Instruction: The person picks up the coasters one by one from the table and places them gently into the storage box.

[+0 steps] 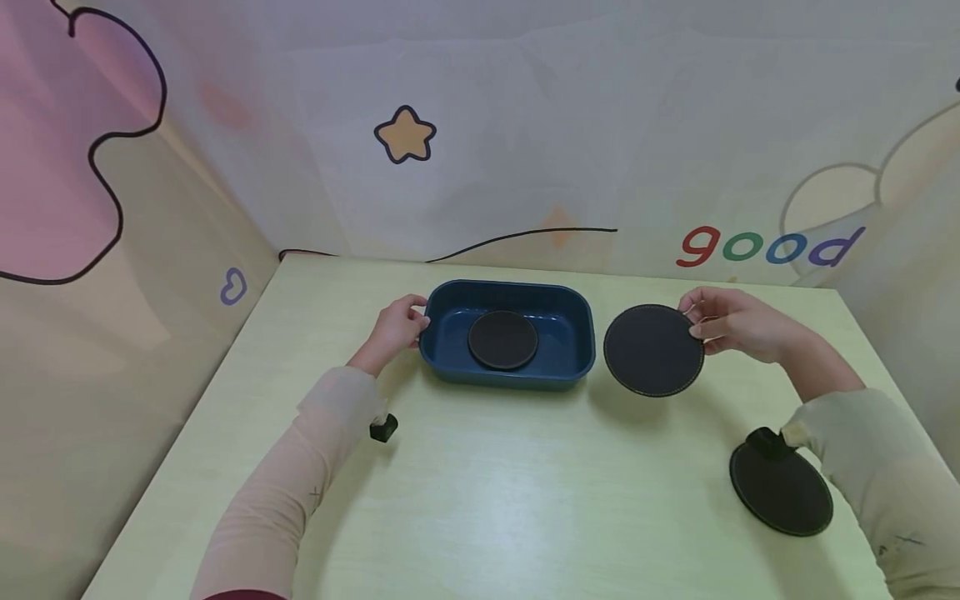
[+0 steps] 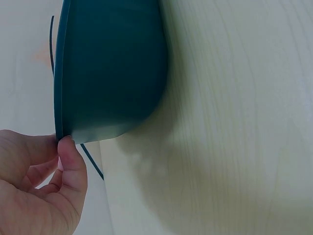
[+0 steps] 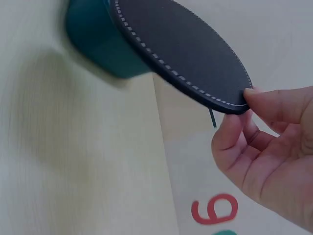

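Note:
A dark blue rectangular dish (image 1: 510, 379) stands on the table with a small round black coaster (image 1: 502, 340) lying inside it. My left hand (image 1: 401, 323) pinches the dish's left rim between thumb and fingers, seen closely in the left wrist view (image 2: 44, 181). Just right of the dish, my right hand (image 1: 738, 323) holds a larger round black coaster (image 1: 654, 350) by its right edge, raised above the table with its shadow below. White stitching runs round this coaster's border in the right wrist view. Another round black coaster (image 1: 783, 492) lies near the right forearm, partly covered by the wrist camera.
The pale wooden table (image 1: 525, 492) ends at the back against a printed cloth backdrop (image 1: 510, 150) with a star and the word "good". A black wrist camera (image 1: 383, 427) hangs beneath the left sleeve.

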`<move>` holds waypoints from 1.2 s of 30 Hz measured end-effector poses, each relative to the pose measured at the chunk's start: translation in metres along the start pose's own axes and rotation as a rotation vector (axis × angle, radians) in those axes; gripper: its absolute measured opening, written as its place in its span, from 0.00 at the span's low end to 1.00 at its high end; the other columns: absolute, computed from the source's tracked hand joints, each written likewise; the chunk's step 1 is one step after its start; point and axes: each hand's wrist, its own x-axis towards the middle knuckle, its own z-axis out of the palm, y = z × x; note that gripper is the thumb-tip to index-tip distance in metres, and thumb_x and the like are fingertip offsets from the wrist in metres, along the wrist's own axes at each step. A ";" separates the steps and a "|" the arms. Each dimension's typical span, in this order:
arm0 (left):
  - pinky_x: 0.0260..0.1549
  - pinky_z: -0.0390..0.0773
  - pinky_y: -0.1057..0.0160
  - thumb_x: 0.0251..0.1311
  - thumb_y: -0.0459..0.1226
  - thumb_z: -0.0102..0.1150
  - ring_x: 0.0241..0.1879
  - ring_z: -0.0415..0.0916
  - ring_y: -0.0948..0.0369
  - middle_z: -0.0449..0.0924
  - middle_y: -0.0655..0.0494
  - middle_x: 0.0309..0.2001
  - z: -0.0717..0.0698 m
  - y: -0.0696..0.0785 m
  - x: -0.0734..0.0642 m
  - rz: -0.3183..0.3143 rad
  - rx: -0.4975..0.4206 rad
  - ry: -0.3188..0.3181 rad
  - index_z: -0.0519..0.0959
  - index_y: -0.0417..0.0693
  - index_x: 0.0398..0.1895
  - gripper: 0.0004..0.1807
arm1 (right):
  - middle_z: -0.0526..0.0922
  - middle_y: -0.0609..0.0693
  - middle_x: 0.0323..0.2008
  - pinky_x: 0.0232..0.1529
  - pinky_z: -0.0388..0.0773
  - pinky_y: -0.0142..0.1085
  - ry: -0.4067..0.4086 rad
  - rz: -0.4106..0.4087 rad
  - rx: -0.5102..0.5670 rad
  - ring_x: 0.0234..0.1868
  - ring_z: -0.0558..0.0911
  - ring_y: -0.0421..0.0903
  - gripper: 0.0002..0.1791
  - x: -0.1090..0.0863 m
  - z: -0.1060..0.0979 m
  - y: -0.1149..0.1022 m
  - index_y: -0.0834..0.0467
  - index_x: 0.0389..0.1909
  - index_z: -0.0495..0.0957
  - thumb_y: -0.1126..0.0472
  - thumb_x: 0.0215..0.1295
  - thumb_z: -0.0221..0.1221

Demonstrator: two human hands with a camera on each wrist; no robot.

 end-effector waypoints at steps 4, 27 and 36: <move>0.27 0.78 0.68 0.61 0.34 0.47 0.31 0.71 0.58 0.73 0.45 0.40 0.000 -0.001 0.000 -0.003 0.000 -0.001 0.64 0.44 0.58 0.20 | 0.68 0.45 0.30 0.31 0.75 0.34 0.025 -0.030 0.090 0.28 0.72 0.41 0.09 0.014 0.012 -0.008 0.55 0.41 0.64 0.69 0.62 0.49; 0.27 0.77 0.69 0.61 0.34 0.47 0.31 0.70 0.58 0.71 0.46 0.38 0.000 0.000 0.000 -0.005 -0.009 0.002 0.64 0.45 0.58 0.20 | 0.67 0.46 0.26 0.27 0.75 0.29 0.182 0.039 0.426 0.23 0.72 0.39 0.11 0.100 0.089 -0.024 0.53 0.37 0.65 0.73 0.61 0.47; 0.25 0.77 0.70 0.61 0.34 0.47 0.30 0.70 0.59 0.71 0.46 0.38 0.000 -0.001 0.000 0.005 0.006 0.008 0.64 0.44 0.57 0.20 | 0.68 0.46 0.25 0.24 0.74 0.29 0.225 0.126 0.472 0.21 0.72 0.40 0.12 0.124 0.120 -0.022 0.55 0.40 0.63 0.73 0.60 0.46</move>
